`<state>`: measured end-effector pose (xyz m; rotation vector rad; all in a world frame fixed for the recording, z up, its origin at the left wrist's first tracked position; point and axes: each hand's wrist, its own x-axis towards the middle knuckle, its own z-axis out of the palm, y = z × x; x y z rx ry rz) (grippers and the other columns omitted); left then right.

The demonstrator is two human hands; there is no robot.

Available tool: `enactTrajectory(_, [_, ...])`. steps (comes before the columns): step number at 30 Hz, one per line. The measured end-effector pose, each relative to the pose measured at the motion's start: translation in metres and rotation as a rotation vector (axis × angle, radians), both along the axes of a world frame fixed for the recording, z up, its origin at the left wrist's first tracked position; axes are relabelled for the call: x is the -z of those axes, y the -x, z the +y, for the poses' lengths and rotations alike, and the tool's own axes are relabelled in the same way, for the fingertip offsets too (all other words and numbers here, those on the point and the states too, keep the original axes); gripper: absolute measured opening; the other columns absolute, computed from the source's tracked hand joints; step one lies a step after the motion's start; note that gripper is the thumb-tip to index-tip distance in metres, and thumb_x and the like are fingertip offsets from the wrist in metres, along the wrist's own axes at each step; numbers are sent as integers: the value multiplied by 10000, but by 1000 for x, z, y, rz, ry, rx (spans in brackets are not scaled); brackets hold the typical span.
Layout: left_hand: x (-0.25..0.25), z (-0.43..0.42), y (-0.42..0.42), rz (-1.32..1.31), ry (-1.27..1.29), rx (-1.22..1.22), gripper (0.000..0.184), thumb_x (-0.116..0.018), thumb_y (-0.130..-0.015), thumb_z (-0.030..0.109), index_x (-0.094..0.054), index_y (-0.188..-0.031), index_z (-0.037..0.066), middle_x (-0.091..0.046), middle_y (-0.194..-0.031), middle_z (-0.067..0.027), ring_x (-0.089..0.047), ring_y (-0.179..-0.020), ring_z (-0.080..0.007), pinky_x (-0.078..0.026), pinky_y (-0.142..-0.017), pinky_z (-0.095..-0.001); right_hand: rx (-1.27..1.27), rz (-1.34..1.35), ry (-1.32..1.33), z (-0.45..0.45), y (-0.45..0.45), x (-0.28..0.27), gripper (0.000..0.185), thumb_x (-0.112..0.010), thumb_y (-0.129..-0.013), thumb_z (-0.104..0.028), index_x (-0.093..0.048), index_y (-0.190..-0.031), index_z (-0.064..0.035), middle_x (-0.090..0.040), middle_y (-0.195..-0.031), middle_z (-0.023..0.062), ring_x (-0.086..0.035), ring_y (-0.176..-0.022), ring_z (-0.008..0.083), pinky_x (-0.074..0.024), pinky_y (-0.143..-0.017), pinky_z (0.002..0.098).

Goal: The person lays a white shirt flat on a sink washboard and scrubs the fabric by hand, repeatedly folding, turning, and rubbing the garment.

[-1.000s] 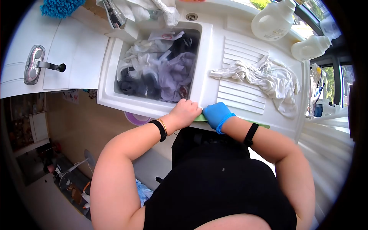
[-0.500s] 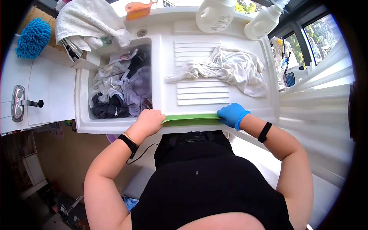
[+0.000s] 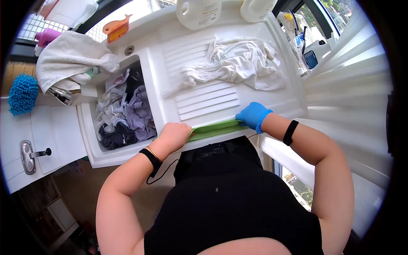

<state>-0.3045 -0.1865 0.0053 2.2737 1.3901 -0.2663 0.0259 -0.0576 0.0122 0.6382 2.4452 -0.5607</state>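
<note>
We hold a green strip (image 3: 215, 130) by its two ends, lengthwise from left to right along the near edge of the white drainboard (image 3: 208, 102). It is long and narrow, pulled out rather than bunched, its right end set slightly farther off than its left. A paler rim borders a darker green face. Both tips are hidden in our grip; we cannot tell its material.

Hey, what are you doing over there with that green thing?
The person's bare left hand holds one end of a green strip, and the blue-gloved right hand holds the other. It runs along the front edge of the ribbed board, where a crumpled white cloth lies. Beside that, heaped laundry sits in the sink.
</note>
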Motion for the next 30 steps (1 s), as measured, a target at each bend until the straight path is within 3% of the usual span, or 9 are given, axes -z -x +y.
enactTrajectory(5, [-7, -6, -2, -55, -96, 12, 276, -596, -998, 304, -671, -865, 74, -672, -797, -132, -690, -755, -362, -553, -667, -486, -51, -11, -49, -5, -1, -7, 147, -693, -851, -139, -715, -992, -173, -749, -924, 105, -730, -889, 349, -561, -796, 446])
enactTrajectory(9, [1, -29, -4, -162, -236, -164, 229, -609, -984, 251, -633, -851, 67, -624, -757, -133, -656, -719, -364, -514, -639, -505, -116, 248, -232, -16, 7, -69, 68, -717, -815, -173, -707, -882, -167, -722, -852, 69, -711, -830, 278, -492, -783, 400])
enactTrajectory(12, [-2, -41, -12, -221, -299, -245, 166, -624, -948, 196, -609, -843, 68, -596, -756, -128, -637, -717, -361, -494, -630, -509, -201, 367, -342, -13, 17, -94, 68, -641, -844, -134, -680, -867, -184, -663, -798, 45, -680, -810, 272, -483, -738, 403])
enactTrajectory(16, [-4, -44, -12, -135, -357, -156, 98, -671, -797, 108, -588, -846, 94, -573, -798, -89, -632, -756, -310, -495, -651, -467, -161, 276, -297, -6, -13, -32, 92, -629, -878, -152, -705, -916, -189, -704, -869, 50, -694, -875, 272, -491, -818, 396])
enactTrajectory(21, [4, -45, -11, -80, -392, -95, 116, -667, -777, 108, -573, -845, 106, -568, -827, -77, -627, -766, -296, -483, -646, -453, -103, 264, -231, -13, -26, 15, 164, -610, -877, -107, -696, -986, -194, -715, -912, 74, -704, -900, 302, -523, -790, 436])
enactTrajectory(24, [0, -42, -9, -68, -327, -98, 118, -684, -814, 161, -592, -859, 101, -586, -840, -80, -640, -771, -307, -498, -659, -455, 59, 172, -167, -14, -20, 10, 123, -635, -922, -194, -699, -1024, -174, -730, -948, 98, -713, -903, 346, -548, -802, 467])
enactTrajectory(30, [-9, -18, -14, -28, -107, -82, 211, -697, -890, 287, -646, -856, 85, -649, -834, -119, -672, -744, -360, -523, -663, -497, 41, 30, 4, 4, -1, -2, 302, -697, -935, -441, -711, -1082, -177, -745, -922, 100, -720, -878, 363, -569, -812, 457])
